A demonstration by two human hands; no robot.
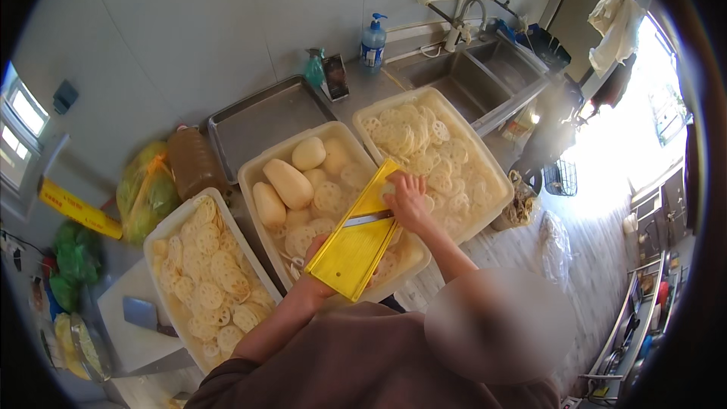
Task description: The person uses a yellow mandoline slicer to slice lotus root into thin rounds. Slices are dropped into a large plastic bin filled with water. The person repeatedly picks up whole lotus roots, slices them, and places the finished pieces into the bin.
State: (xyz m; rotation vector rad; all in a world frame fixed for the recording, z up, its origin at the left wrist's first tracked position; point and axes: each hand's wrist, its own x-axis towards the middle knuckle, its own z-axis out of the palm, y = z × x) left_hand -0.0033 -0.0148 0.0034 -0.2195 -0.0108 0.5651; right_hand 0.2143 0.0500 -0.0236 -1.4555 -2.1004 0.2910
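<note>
My left hand (319, 264) grips the lower end of a yellow mandoline slicer (347, 255), partly hidden beneath it. The slicer slants over a white tub (247, 182) that holds peeled lotus roots (288, 183) and cut slices in cloudy liquid. My right hand (406, 196) presses a pale piece of lotus root (388, 192) against the slicer's upper part, above the metal blade (368, 218). To the right, a second white tub (502, 173) is full of lotus root slices (403, 130). A third, narrower tub (152, 255) with more slices (210, 295) stands at the left.
Behind the tubs lie a metal tray (272, 119), a blue pump bottle (373, 42) and a double sink (463, 82). On the left are a brown-filled jug (196, 162), a bagged bundle (147, 196) and a cleaver (140, 312) on a white cutting board (128, 346).
</note>
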